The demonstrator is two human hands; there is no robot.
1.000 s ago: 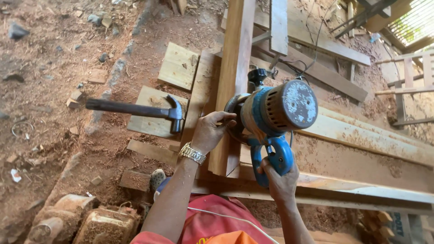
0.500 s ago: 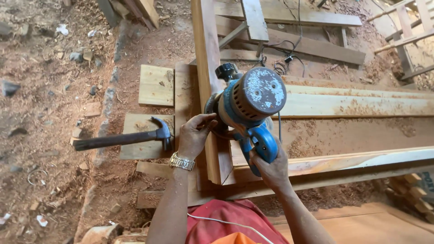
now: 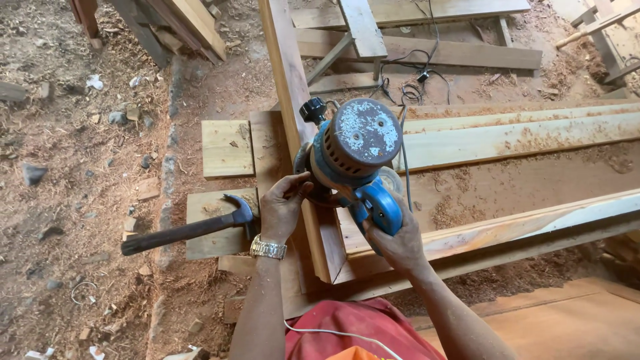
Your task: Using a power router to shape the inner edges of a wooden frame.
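The blue router (image 3: 357, 157) has slid nearer along the upright plank (image 3: 293, 120), both hands gripping.

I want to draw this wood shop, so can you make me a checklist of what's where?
Surface: long pale planks strewn with sawdust.
Job's things: blue power tool standing on a reddish upright board.
Clutter: hammer lying on a short plank; stones in the dirt.
Hands: left hand at the tool's base; right hand gripping its blue handle.
Cables: black cord trailing behind the tool.
Surroundings: timber stacks, dirt floor.
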